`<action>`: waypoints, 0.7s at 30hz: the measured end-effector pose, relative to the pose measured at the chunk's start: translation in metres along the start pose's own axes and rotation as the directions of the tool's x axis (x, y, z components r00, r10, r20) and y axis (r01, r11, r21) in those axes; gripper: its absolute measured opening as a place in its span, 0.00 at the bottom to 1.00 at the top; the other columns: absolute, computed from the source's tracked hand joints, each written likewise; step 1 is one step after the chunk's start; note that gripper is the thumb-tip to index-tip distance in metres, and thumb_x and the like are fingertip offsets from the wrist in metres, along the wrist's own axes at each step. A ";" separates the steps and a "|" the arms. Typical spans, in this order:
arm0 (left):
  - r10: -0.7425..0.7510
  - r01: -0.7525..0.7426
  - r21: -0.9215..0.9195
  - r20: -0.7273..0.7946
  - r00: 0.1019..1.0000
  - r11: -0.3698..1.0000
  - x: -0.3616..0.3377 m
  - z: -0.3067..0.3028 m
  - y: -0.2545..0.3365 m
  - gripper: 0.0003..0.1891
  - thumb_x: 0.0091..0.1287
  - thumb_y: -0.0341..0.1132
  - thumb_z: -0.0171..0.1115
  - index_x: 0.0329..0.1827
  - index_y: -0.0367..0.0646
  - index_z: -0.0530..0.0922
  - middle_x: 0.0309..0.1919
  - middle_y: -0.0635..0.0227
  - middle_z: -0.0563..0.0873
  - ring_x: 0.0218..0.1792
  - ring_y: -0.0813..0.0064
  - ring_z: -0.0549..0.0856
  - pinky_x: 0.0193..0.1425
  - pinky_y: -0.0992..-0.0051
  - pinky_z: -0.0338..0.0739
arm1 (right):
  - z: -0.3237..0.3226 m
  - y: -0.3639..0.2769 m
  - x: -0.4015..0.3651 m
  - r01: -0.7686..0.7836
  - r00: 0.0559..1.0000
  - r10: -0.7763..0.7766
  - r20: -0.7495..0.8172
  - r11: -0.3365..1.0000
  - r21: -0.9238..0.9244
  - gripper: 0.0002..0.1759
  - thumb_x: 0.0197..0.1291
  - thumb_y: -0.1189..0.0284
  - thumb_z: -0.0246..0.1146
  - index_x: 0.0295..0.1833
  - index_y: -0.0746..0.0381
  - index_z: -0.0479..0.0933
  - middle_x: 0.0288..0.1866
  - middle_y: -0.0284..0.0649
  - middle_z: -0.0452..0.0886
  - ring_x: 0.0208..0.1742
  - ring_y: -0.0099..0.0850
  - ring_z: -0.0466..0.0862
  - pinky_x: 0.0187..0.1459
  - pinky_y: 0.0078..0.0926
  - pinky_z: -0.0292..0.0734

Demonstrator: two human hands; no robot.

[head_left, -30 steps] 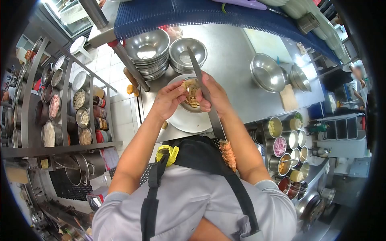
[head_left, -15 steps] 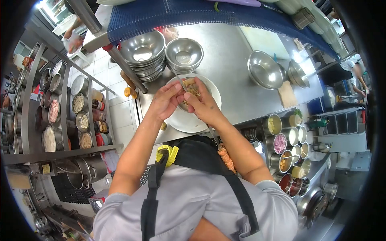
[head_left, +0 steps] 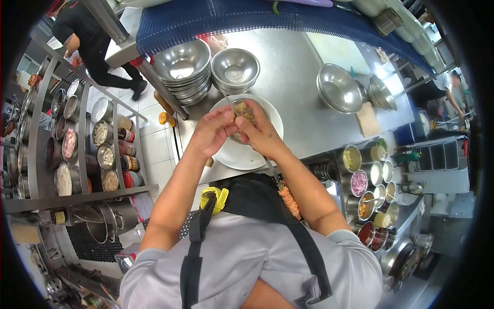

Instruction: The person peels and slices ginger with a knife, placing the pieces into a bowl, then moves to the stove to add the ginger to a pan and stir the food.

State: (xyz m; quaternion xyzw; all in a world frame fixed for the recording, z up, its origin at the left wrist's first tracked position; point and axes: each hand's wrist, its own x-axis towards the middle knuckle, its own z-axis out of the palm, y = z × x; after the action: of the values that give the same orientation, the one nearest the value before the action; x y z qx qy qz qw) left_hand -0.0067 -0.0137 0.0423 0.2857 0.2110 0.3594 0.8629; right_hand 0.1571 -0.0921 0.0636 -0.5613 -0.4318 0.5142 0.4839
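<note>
Both my hands meet over a white plate [head_left: 234,160] on the steel table. My left hand [head_left: 212,129] pinches the edge of some brownish-yellow food [head_left: 244,109]. My right hand [head_left: 263,135] curls around the same food from the other side, thumb against it. A thin metal skewer [head_left: 270,169] runs through or behind my hands; its upper end shows near the bowls. Orange-pink pieces [head_left: 289,202] are threaded on its lower part, beside my right forearm. Where exactly the fingers touch the skewer is hidden.
Stacked steel bowls [head_left: 183,63] and another bowl pile [head_left: 235,69] stand behind the plate. More bowls [head_left: 339,90] and a white board [head_left: 339,53] are to the right. Ingredient tins [head_left: 359,183] flank the front right; a rack [head_left: 35,154] stands left. A person [head_left: 87,38] is beyond it.
The person at the upper left has come further into view. The food between my hands shows more now, with my fingers slightly shifted. The distant person at the right has moved a little.
</note>
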 end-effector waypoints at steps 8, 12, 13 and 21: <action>-0.178 0.185 -0.028 0.156 0.972 0.982 0.007 -0.008 0.011 0.12 0.75 0.32 0.60 0.56 0.37 0.79 0.49 0.62 0.86 0.49 0.70 0.88 0.56 0.71 0.85 | 0.000 -0.017 -0.005 -0.019 0.995 0.005 0.097 0.989 0.147 0.38 0.76 0.58 0.59 0.84 0.57 0.55 0.38 0.35 0.81 0.29 0.20 0.75 0.32 0.20 0.73; -0.212 0.227 -0.150 0.111 0.971 0.962 0.015 -0.020 0.004 0.11 0.74 0.28 0.57 0.56 0.37 0.78 0.50 0.62 0.86 0.48 0.71 0.87 0.54 0.71 0.86 | -0.010 -0.013 -0.001 -0.118 0.990 0.100 0.095 0.970 0.212 0.34 0.79 0.54 0.55 0.84 0.52 0.58 0.25 0.34 0.76 0.15 0.15 0.64 0.15 0.17 0.55; -0.193 0.203 -0.161 0.076 0.978 0.966 0.017 -0.016 0.002 0.11 0.74 0.28 0.57 0.56 0.38 0.78 0.50 0.61 0.86 0.47 0.70 0.87 0.53 0.70 0.86 | -0.014 -0.009 0.003 -0.132 0.989 0.111 0.099 0.960 0.245 0.34 0.78 0.54 0.56 0.83 0.52 0.59 0.25 0.33 0.76 0.15 0.15 0.64 0.15 0.18 0.55; 0.017 -0.019 -0.046 -0.057 0.998 0.999 0.033 -0.024 -0.005 0.12 0.73 0.28 0.60 0.58 0.42 0.77 0.50 0.65 0.85 0.52 0.71 0.85 0.55 0.69 0.82 | -0.016 -0.005 0.003 -0.172 0.984 0.176 0.013 0.938 0.302 0.30 0.77 0.52 0.57 0.76 0.56 0.69 0.24 0.33 0.76 0.13 0.16 0.63 0.14 0.18 0.53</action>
State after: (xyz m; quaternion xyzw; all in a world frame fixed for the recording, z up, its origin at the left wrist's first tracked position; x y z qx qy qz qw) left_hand 0.0036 0.0156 0.0163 0.2572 0.2243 0.3798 0.8598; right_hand 0.1730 -0.0896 0.0684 -0.5203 -0.2936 0.6108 0.5196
